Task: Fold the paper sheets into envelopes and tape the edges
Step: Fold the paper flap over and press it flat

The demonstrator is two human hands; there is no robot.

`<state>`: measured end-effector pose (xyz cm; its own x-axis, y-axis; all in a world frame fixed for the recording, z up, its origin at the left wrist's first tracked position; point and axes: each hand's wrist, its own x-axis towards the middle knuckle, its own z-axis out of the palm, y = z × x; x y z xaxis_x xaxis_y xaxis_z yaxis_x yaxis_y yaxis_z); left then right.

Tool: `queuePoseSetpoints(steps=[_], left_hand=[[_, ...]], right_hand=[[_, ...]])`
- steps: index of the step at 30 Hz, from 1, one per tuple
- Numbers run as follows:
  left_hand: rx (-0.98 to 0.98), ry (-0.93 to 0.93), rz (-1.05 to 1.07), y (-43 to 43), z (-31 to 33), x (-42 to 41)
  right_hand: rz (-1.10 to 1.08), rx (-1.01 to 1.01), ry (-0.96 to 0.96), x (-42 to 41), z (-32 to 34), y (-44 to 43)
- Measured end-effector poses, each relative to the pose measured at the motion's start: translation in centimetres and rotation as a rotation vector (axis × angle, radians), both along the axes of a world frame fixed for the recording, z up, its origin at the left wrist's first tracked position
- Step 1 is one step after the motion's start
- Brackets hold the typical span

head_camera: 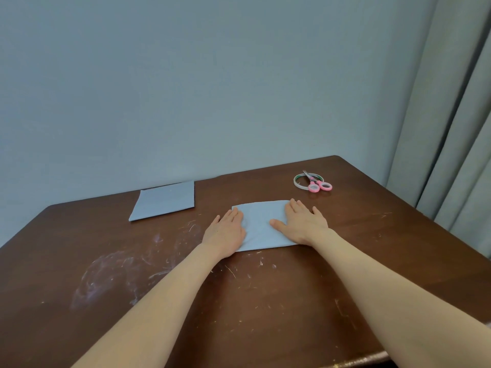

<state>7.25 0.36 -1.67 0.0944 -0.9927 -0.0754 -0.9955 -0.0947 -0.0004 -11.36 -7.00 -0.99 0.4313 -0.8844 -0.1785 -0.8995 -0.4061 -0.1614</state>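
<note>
A folded light-blue paper sheet [261, 223] lies flat on the dark brown table [106, 261], near its middle. My left hand [225, 231] rests palm down on the sheet's left edge, fingers together. My right hand [303, 221] lies palm down on its right part, fingers spread, thumb pointing left across the paper. Neither hand grips anything. A second light-blue sheet [164, 200] lies flat at the table's far left. A roll of tape [303, 180] sits at the far right with pink-handled scissors [317, 183] laid across it.
The tabletop is scratched and smeared with white marks in front of my left arm. A pale wall [212, 88] rises right behind the table. Grey curtains [457, 128] hang at the right, beside the table's far right corner.
</note>
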Motion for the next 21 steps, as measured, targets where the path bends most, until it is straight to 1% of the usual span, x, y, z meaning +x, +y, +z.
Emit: queuePoseSetpoints(steps=[4, 5, 7, 9, 11, 13, 17, 21], left_hand=[[-0.018, 0.056, -0.007, 0.1, 0.1, 0.5], [-0.035, 0.093, 0.009, 0.1, 0.2, 0.6], [-0.092, 0.122, 0.039, 0.2, 0.5, 0.7], [-0.118, 0.076, 0.013, 0.1, 0.5, 0.5], [-0.069, 0.063, -0.018, -0.1, 0.3, 0.0], [-0.007, 0.060, -0.005, 0.1, 0.0, 0.1], [-0.009, 0.064, 0.014, 0.1, -0.4, 0.4], [-0.019, 0.099, -0.001, 0.3, -0.5, 0.3]], right_hand=[[-0.068, -0.073, 0.029, 0.5, 0.9, -0.1], [-0.056, -0.114, 0.012, 0.8, 1.1, 0.0], [0.060, -0.177, -0.050, 2.0, 1.4, 0.4], [0.200, -0.154, -0.098, 3.6, 1.2, 1.0], [0.258, -0.107, -0.085, 4.6, 0.5, 1.2], [0.268, -0.113, -0.048, 5.1, -0.3, 1.2], [0.235, -0.152, -0.022, 5.4, 0.3, 1.2], [0.316, -0.103, -0.097, 7.0, 0.8, 2.0]])
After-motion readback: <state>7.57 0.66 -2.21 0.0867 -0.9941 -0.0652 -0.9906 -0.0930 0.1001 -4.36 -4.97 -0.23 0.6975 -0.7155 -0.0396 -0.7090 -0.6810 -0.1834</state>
